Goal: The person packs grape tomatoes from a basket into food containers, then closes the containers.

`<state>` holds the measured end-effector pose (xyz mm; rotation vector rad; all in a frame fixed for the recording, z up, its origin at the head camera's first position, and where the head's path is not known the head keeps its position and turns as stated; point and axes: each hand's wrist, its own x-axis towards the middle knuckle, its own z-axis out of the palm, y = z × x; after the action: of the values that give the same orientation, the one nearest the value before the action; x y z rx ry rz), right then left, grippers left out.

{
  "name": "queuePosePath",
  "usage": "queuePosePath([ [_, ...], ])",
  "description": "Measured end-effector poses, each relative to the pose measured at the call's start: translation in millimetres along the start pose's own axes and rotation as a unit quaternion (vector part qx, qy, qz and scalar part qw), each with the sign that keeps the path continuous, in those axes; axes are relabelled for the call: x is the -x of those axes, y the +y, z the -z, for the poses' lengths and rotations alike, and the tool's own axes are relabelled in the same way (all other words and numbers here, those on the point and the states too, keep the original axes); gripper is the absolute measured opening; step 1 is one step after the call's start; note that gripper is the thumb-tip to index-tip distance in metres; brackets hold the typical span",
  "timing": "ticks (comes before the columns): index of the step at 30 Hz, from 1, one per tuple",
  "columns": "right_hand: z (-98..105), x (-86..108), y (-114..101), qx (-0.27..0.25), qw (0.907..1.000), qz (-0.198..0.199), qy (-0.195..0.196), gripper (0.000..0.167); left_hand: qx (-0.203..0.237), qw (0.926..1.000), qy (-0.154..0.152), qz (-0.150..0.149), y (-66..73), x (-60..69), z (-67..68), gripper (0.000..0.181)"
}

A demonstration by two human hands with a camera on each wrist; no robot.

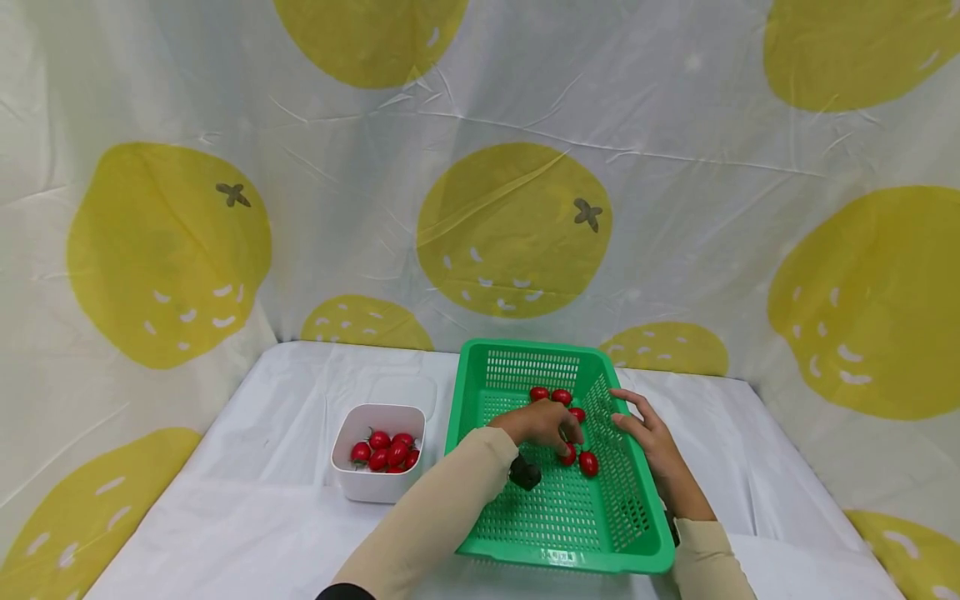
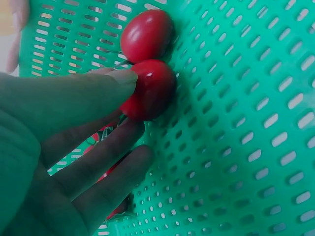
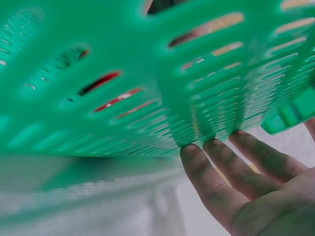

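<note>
Inside the green basket (image 1: 555,557), the left hand (image 1: 542,423) reaches down among several red tomatoes. In the left wrist view the left hand (image 2: 74,142) pinches one tomato (image 2: 152,91) between thumb and fingers, and another tomato (image 2: 147,35) lies against it. More tomatoes are partly hidden behind the fingers. At the basket's right side, the right hand (image 1: 660,450) rests on the rim. The right wrist view has the right hand (image 3: 246,182) touching the perforated wall (image 3: 162,123) from outside with its fingertips.
A white square container (image 1: 375,486) holding several red tomatoes stands left of the basket on the white-covered table (image 1: 262,467). Behind it lies a translucent lid (image 1: 405,390). A curtain with yellow fruit prints (image 1: 517,233) hangs behind the table and at both sides.
</note>
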<state>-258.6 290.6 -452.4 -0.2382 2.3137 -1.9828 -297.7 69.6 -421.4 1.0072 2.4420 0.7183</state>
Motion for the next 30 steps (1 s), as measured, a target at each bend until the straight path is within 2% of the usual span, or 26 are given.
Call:
queuePosePath([
  [7,-0.2,-0.5,-1.5,0.002,1.0,0.003,-0.001,0.05,-0.003,0.9999,-0.006,0.014,0.2,0.3,-0.7,0.027],
  [13,0.6,-0.1,0.0,-0.003,1.0,-0.003,0.002,0.048,-0.019,0.9997,-0.009,0.008,-1.9,-1.3,-2.9,0.024],
  [21,0.3,1.9,2.6,0.007,0.9999,-0.007,0.006,0.049,-0.028,0.9992,-0.018,0.02,-0.5,-0.5,-6.7,0.022],
  [30,-0.2,-0.3,1.8,0.014,0.9998,-0.003,0.015,0.05,-0.03,0.9988,-0.024,0.031,3.1,2.8,-4.4,0.017],
])
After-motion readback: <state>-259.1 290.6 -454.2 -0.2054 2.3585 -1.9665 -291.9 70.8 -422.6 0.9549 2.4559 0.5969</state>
